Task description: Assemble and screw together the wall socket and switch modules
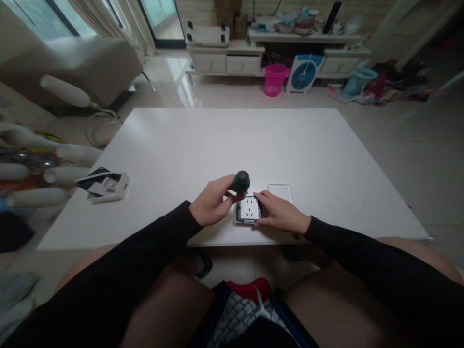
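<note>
My left hand (216, 202) is closed around a screwdriver (241, 182) with a dark green handle, its butt end facing up toward me. The handle stands over the upper left of a wall socket (249, 209), and its shaft and tip are hidden beneath. The socket has a white face with several slots and a dark frame, and lies on the white table near its front edge. Fingers of my right hand (277, 210) grip the socket's right side. Just beyond that hand lies a white square cover frame (280, 192), partly hidden by it.
An open white box (108, 189) with dark and white pieces sits at the table's left end. The white table (217, 140) spreads out ahead. On the floor beyond stand a pink basket (275, 79) and a blue-and-white fan (303, 73). White rounded rods (78, 153) crowd the left.
</note>
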`<state>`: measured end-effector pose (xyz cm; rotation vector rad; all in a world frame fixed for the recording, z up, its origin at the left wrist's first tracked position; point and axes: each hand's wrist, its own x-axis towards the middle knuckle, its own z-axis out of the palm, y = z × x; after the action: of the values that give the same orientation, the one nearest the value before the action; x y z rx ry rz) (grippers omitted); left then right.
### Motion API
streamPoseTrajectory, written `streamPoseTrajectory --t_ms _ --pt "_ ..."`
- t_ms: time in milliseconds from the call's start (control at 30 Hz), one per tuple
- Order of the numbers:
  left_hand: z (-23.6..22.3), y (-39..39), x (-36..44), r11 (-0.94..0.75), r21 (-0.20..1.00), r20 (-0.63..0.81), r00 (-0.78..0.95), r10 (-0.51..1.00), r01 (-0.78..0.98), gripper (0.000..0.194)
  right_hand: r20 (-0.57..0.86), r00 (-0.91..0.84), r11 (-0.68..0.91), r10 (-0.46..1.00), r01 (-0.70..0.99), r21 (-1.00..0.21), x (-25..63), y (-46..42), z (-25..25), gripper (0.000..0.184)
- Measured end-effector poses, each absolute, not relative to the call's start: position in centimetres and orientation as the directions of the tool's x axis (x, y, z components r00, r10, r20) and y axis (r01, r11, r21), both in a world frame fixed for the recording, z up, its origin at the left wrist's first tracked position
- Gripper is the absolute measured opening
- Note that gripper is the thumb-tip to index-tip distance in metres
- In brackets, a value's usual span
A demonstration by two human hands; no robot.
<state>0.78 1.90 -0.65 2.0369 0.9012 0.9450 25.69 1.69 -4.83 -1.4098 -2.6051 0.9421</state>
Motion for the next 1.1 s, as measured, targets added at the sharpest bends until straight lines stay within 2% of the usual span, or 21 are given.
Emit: streamPoseTrajectory --t_ms 167,500,667,767,933,1000,1100 --pt "-0.5 1.5 1.0 -0.503 0.813 0.305 0.523 0.796 0.293 0.034 -0.224 -0.595 0.413 0.771 0.737 -0.535 25.9 1.7 -5.1 0.086" --pt "-0.5 1.6 1.0 -0.482 0.814 0.280 0.508 0.814 0.323 0.026 -0.228 -0.591 0.409 0.774 0.741 -0.532 25.7 1.7 -5.0 0.086" --pt "-0.5 1.5 0.9 -0.465 0.847 0.289 0.510 0.810 0.259 0.024 -0.245 -0.591 0.414 0.768 0.751 -0.514 25.6 1.6 -4.7 0.084" --pt "-0.4 1.9 0.7 -0.402 0.898 0.296 0.430 0.853 0.178 0.025 -0.233 -0.592 0.421 0.771 0.749 -0.512 25.7 1.6 -4.8 0.084" --pt "0.0 3.5 -0.5 -0.343 0.936 0.328 0.160 0.931 0.075 0.033 -0.208 -0.595 0.442 0.777 0.750 -0.492 25.9 1.6 -5.4 0.091" --pt "-0.1 4.2 -1.3 -0.313 0.940 0.292 0.149 0.945 0.138 0.036 -0.194 -0.601 0.454 0.775 0.744 -0.491 26.0 1.6 -5.6 0.093" --pt "-0.7 5.0 -2.4 -0.249 0.883 0.173 0.218 0.961 0.397 0.037 -0.147 -0.621 0.479 0.770 0.714 -0.511 26.2 1.7 -5.7 0.093"
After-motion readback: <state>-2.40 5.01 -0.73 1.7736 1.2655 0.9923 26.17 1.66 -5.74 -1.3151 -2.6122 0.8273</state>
